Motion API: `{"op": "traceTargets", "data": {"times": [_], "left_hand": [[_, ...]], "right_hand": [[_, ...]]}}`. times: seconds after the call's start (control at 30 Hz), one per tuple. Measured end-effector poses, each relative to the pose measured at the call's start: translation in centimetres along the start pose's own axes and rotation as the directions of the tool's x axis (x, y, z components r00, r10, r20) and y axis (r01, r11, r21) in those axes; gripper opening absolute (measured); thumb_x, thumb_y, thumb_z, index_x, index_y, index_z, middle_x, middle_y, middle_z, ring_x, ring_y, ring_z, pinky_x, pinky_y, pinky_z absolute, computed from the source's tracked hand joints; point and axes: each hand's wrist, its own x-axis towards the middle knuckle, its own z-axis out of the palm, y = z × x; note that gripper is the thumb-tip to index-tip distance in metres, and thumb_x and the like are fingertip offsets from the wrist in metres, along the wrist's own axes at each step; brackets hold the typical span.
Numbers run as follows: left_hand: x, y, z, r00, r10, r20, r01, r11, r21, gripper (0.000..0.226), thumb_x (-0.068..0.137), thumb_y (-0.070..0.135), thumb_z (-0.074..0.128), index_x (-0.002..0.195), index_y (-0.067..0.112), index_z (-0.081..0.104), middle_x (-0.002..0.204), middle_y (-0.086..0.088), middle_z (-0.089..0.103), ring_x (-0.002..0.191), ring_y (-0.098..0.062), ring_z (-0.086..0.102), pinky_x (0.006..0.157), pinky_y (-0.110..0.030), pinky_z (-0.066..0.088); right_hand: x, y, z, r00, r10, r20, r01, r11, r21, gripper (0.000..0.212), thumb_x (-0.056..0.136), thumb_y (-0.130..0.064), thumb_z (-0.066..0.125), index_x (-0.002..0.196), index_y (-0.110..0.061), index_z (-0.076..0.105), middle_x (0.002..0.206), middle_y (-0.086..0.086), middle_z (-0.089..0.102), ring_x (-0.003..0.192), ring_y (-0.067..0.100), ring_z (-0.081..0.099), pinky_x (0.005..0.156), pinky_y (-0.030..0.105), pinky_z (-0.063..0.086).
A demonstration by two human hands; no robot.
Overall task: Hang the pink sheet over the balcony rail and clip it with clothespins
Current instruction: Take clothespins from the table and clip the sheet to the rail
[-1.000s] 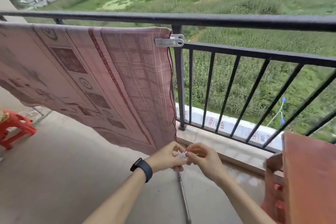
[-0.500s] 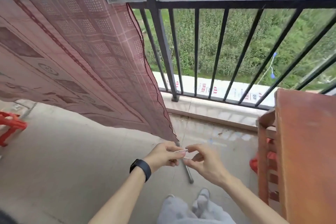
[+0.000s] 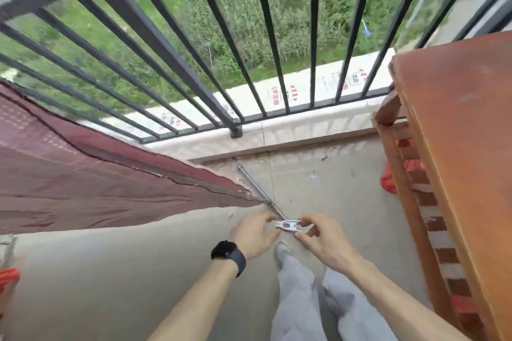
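Note:
The pink patterned sheet (image 3: 91,174) hangs from the left, its lower edge reaching toward the middle of the view. The black balcony rail (image 3: 155,36) with its vertical bars fills the top. A white clothespin (image 3: 288,225) lies level between my hands, just right of the sheet's corner. My left hand (image 3: 256,234), with a black watch on the wrist, pinches its left end. My right hand (image 3: 324,238) pinches its right end. The clip seen earlier on the sheet's top edge is out of view.
A brown wooden table (image 3: 465,163) stands on the right, with red items under it. A metal rod (image 3: 257,191) lies on the concrete floor below the sheet's corner. My grey-trousered legs (image 3: 310,299) stand below my hands. A red stool edge (image 3: 8,279) shows at far left.
The view has tilted steeply down, from the top rail to the floor and my legs. My hands stay together in front of me; the white clothespin between them now shows plainly.

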Motion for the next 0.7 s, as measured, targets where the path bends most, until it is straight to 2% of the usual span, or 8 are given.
{"op": "traceTargets", "data": {"times": [0.07, 0.13, 0.23, 0.33, 0.4, 0.5, 0.63, 0.7], "left_hand": [[3.5, -1.2, -0.4, 0.99, 0.143, 0.006, -0.13, 0.885, 0.448, 0.041, 0.092, 0.034, 0.053, 0.131, 0.022, 0.054, 0.135, -0.003, 0.054, 0.126, -0.026, 0.046, 0.103, -0.039, 0.038], [7.0, -2.0, -0.8, 0.975, 0.205, 0.088, -0.206, 0.678, 0.706, 0.049, 0.091, 0.018, 0.051, 0.138, 0.011, 0.045, 0.146, -0.015, 0.043, 0.137, -0.033, 0.033, 0.112, -0.047, 0.024], [11.8, -3.5, -0.2, 0.985, 0.085, 0.147, -0.17, 0.444, 0.88, 0.053, 0.099, 0.014, 0.038, 0.15, 0.006, 0.029, 0.157, -0.02, 0.029, 0.147, -0.037, 0.017, 0.12, -0.056, 0.008], [15.4, -5.5, 1.2, 0.991, -0.084, 0.108, -0.076, 0.319, 0.945, 0.052, 0.102, 0.02, 0.035, 0.151, 0.004, 0.025, 0.154, -0.021, 0.032, 0.145, -0.041, 0.023, 0.119, -0.056, 0.009], [17.5, -6.6, 2.2, 0.982, -0.168, 0.09, -0.032, 0.319, 0.947, 0.051, 0.1, 0.025, 0.041, 0.146, 0.004, 0.033, 0.144, -0.018, 0.047, 0.136, -0.037, 0.039, 0.116, -0.051, 0.02], [20.9, -8.2, 3.8, 0.965, -0.247, 0.092, 0.022, 0.421, 0.907, 0.043, 0.096, 0.036, 0.047, 0.132, 0.012, 0.048, 0.125, -0.006, 0.061, 0.117, -0.026, 0.057, 0.103, -0.038, 0.039], [24.5, -9.6, 5.9, 0.965, -0.245, 0.099, 0.054, 0.551, 0.833, 0.075, 0.077, 0.088, 0.028, 0.096, 0.023, 0.061, 0.098, -0.001, 0.066, 0.095, -0.022, 0.064, 0.083, -0.029, 0.047], [25.9, -10.2, 6.6, 0.957, -0.247, 0.15, 0.021, 0.577, 0.817, 0.066, 0.075, 0.079, 0.025, 0.084, 0.022, 0.057, 0.083, 0.001, 0.059, 0.082, -0.022, 0.062, 0.076, -0.028, 0.048]], "right_hand": [[1.7, 1.6, 1.3, 0.997, 0.051, -0.055, -0.05, 0.999, 0.007, 0.03, 0.078, -0.044, 0.069, 0.106, -0.032, 0.066, 0.097, -0.01, 0.069, 0.079, 0.011, 0.066, 0.079, 0.038, 0.054], [3.4, 3.1, 2.6, 0.992, 0.079, -0.101, -0.078, 0.997, 0.012, 0.03, 0.08, -0.04, 0.072, 0.108, -0.031, 0.067, 0.1, -0.01, 0.068, 0.079, 0.012, 0.066, 0.082, 0.037, 0.054], [5.6, 4.9, 4.2, 0.981, 0.116, -0.155, -0.112, 0.993, 0.029, 0.027, 0.082, -0.035, 0.075, 0.108, -0.03, 0.067, 0.1, -0.011, 0.067, 0.077, 0.008, 0.064, 0.08, 0.035, 0.053], [7.3, 6.6, 6.0, 0.979, 0.129, -0.158, -0.127, 0.992, 0.022, 0.028, 0.085, -0.036, 0.072, 0.111, -0.027, 0.067, 0.103, -0.01, 0.067, 0.083, 0.01, 0.066, 0.08, 0.032, 0.051], [8.5, 7.7, 7.3, 0.982, 0.127, -0.136, -0.126, 0.992, 0.016, 0.03, 0.085, -0.038, 0.07, 0.112, -0.026, 0.066, 0.103, -0.01, 0.065, 0.085, 0.01, 0.064, 0.081, 0.03, 0.05], [10.7, 9.4, 9.7, 0.986, 0.142, -0.093, -0.139, 0.99, 0.032, 0.03, 0.087, -0.04, 0.067, 0.115, -0.029, 0.064, 0.104, -0.015, 0.061, 0.084, 0.008, 0.062, 0.084, 0.029, 0.048], [14.0, 12.2, 13.7, 0.992, 0.115, -0.059, -0.11, 0.991, 0.07, 0.032, 0.088, -0.04, 0.067, 0.117, -0.027, 0.064, 0.109, -0.012, 0.063, 0.085, 0.008, 0.061, 0.086, 0.025, 0.045], [15.6, 13.7, 15.5, 0.993, 0.109, -0.041, -0.106, 0.992, 0.068, 0.034, 0.088, -0.042, 0.065, 0.119, -0.027, 0.064, 0.111, -0.01, 0.063, 0.09, 0.01, 0.062, 0.087, 0.026, 0.044]]}}
